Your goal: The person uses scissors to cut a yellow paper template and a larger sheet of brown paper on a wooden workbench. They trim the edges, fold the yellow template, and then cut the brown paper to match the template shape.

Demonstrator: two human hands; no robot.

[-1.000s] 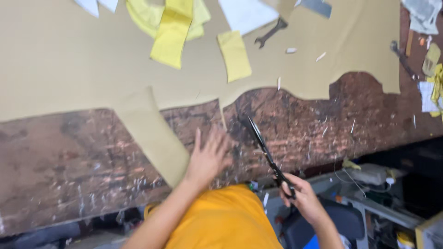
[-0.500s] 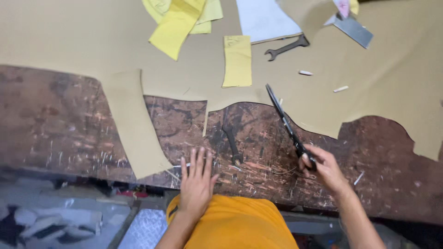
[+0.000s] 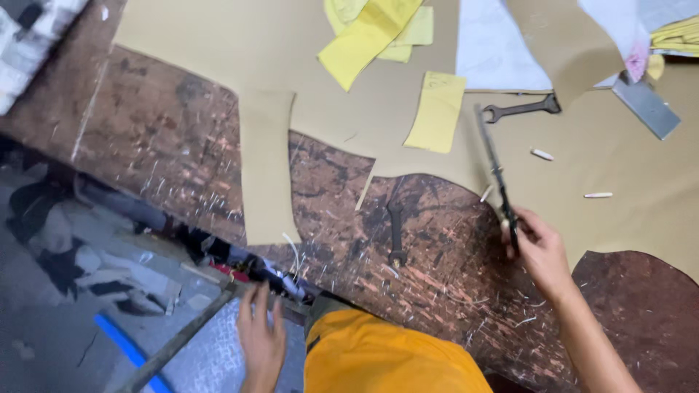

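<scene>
The right hand (image 3: 542, 251) has its fingers (image 3: 526, 218) closed around the handles of a pair of long dark metal scissors (image 3: 496, 171). The blades point away from the person and lie over the near, wavy-cut edge of the large tan sheet of card-like material (image 3: 218, 44) that covers the far part of the scarred reddish-brown worktop (image 3: 145, 138). They look nearly shut, though I cannot tell whether any sheet sits between them.

The left hand (image 3: 261, 342) is off the worktop, below its near edge, with fingers spread and holding nothing. It is beside a slanting metal bar and above the person's orange garment (image 3: 386, 360).

By my reading the work in hand is cutting along the sheet's edge, paused between strokes. Any further cut would call for the blades to open and meet the edge squarely, and for the sheet to be steadied, since nothing presses it down near the scissors.

A cut-off tan strip (image 3: 266, 167) hangs from the sheet across the worktop to the left, well apart from the blades. A small yellow paper rectangle (image 3: 437, 110) lies just left of the blade tips, and a dark open-ended spanner (image 3: 520, 109) just beyond them. Two white chalk stubs (image 3: 542, 154) lie to the right (one nearer the blades).
</scene>
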